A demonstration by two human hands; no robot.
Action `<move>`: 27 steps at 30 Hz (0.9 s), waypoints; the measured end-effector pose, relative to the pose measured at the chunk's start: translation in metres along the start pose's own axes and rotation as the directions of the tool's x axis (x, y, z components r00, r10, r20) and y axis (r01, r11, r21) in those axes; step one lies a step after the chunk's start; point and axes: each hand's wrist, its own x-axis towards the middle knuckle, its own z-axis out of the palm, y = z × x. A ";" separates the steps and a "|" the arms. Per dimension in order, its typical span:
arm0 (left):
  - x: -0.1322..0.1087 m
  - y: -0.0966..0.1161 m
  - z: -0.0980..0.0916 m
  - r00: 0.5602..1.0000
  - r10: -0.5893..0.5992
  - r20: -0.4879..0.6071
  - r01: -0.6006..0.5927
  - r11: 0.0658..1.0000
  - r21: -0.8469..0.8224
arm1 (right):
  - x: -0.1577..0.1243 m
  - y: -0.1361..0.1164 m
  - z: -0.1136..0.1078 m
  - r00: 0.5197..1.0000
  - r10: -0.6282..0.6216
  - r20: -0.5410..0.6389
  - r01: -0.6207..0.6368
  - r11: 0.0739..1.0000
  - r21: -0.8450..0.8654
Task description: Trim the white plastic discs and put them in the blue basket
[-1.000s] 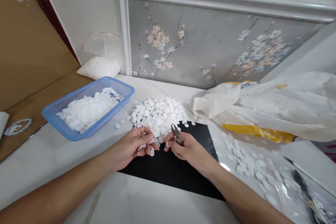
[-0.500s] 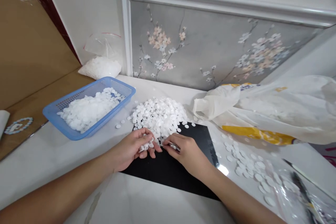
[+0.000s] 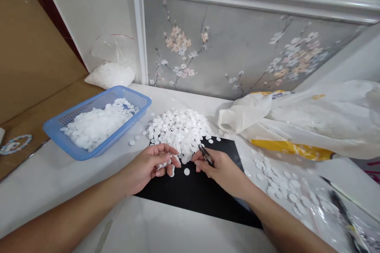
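My left hand point(image 3: 150, 164) rests on the black mat point(image 3: 196, 193), fingers curled round several small white discs. My right hand point(image 3: 218, 168) is closed on a pair of small metal snips point(image 3: 205, 154), whose blades point up and left toward the pile of white discs point(image 3: 179, 128). One loose white disc point(image 3: 187, 171) lies on the mat between the two hands. The pile sits just beyond both hands, at the mat's far edge.
A blue basket point(image 3: 77, 152) with white pieces stands at the left. Behind it lies a clear bag of white pieces point(image 3: 110, 74). A white and yellow plastic bag point(image 3: 303, 122) fills the right. Scattered discs point(image 3: 282, 184) and a dark pen point(image 3: 341, 205) lie at right. A framed floral picture point(image 3: 237, 47) leans on the wall.
The right hand lowered the snips to the mat by the left hand, then raised them and drew back to the right. A single disc now lies on the mat between the hands.
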 end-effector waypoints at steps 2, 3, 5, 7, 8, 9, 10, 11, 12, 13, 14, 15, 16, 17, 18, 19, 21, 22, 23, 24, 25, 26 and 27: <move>0.000 0.003 0.000 0.999 0.002 -0.037 -0.002 1.000 -0.012 | -0.001 -0.002 0.003 0.999 -0.049 0.000 0.049 0.997 -0.058; 0.000 0.005 0.001 0.998 0.002 -0.058 -0.003 1.000 -0.016 | -0.002 -0.003 0.006 0.996 -0.082 0.020 0.084 0.991 -0.101; 0.000 0.008 0.001 0.995 0.009 -0.098 -0.011 1.000 -0.022 | -0.003 -0.005 0.012 0.988 -0.142 0.067 0.152 0.972 -0.178; 0.000 0.009 0.000 0.992 0.039 -0.117 -0.038 0.999 0.008 | -0.005 -0.006 0.017 0.977 -0.192 0.090 0.208 0.953 -0.222; -0.001 0.009 0.000 0.991 0.060 -0.118 -0.054 0.997 0.060 | -0.005 -0.006 0.019 0.975 -0.206 0.086 0.220 0.949 -0.226; -0.002 0.008 0.000 0.990 0.086 -0.110 -0.070 0.987 0.144 | -0.005 -0.005 0.020 0.976 -0.205 0.074 0.216 0.952 -0.217; -0.002 0.007 0.000 0.988 0.119 -0.098 -0.090 0.960 0.264 | -0.005 -0.005 0.020 0.981 -0.186 0.054 0.193 0.961 -0.199; -0.003 0.006 0.000 0.984 0.159 -0.085 -0.110 0.904 0.414 | -0.004 -0.004 0.020 0.988 -0.152 0.024 0.154 0.973 -0.174; -0.004 0.005 0.001 0.978 0.198 -0.070 -0.123 0.810 0.574 | -0.003 -0.003 0.019 0.994 -0.112 -0.014 0.109 0.983 -0.145; -0.005 0.004 0.001 0.970 0.236 -0.050 -0.129 0.684 0.718 | -0.002 -0.003 0.018 0.996 -0.072 -0.055 0.066 0.992 -0.112; -0.006 0.003 0.002 0.964 0.265 -0.028 -0.125 0.543 0.830 | -0.001 -0.002 0.016 0.995 -0.038 -0.093 0.031 0.997 -0.076; -0.006 0.002 0.002 0.960 0.281 -0.006 -0.113 0.406 0.907 | 0.000 -0.002 0.015 0.992 -0.011 -0.122 0.006 0.999 -0.038; -0.007 0.001 0.003 0.960 0.279 0.012 -0.097 0.291 0.952 | 0.001 -0.001 0.013 0.991 0.013 -0.135 -0.013 1.000 0.003; -0.007 0.000 0.004 0.964 0.264 0.026 -0.083 0.207 0.975 | 0.002 0.000 0.012 0.990 0.040 -0.134 -0.033 0.998 0.053; -0.007 0.000 0.005 0.970 0.243 0.035 -0.073 0.150 0.986 | 0.003 0.000 0.011 0.991 0.073 -0.116 -0.059 0.991 0.118; -0.007 -0.001 0.006 0.975 0.221 0.035 -0.062 0.115 0.991 | 0.004 0.001 0.010 0.990 0.108 -0.086 -0.089 0.976 0.197; -0.007 -0.001 0.007 0.981 0.191 0.024 -0.042 0.086 0.995 | 0.005 0.002 0.009 0.987 0.162 0.002 -0.151 0.917 0.370; -0.006 -0.001 0.007 0.982 0.188 0.017 -0.032 0.080 0.996 | 0.006 0.002 0.009 0.984 0.173 0.044 -0.174 0.880 0.442; -0.006 -0.001 0.007 0.982 0.189 0.012 -0.027 0.074 0.997 | 0.006 0.002 0.009 0.982 0.173 0.078 -0.188 0.848 0.495; -0.005 -0.001 0.007 0.981 0.195 0.010 -0.023 0.068 0.997 | 0.006 0.002 0.009 0.981 0.166 0.101 -0.195 0.827 0.528; -0.005 -0.002 0.008 0.980 0.200 0.010 -0.023 0.065 0.998 | 0.006 0.002 0.010 0.980 0.159 0.117 -0.197 0.815 0.545; -0.004 -0.002 0.007 0.979 0.202 0.013 -0.027 0.065 0.998 | 0.006 0.002 0.010 0.980 0.155 0.128 -0.200 0.808 0.554; -0.004 -0.002 0.007 0.979 0.201 0.015 -0.030 0.070 0.997 | 0.006 0.002 0.010 0.979 0.155 0.132 -0.203 0.804 0.559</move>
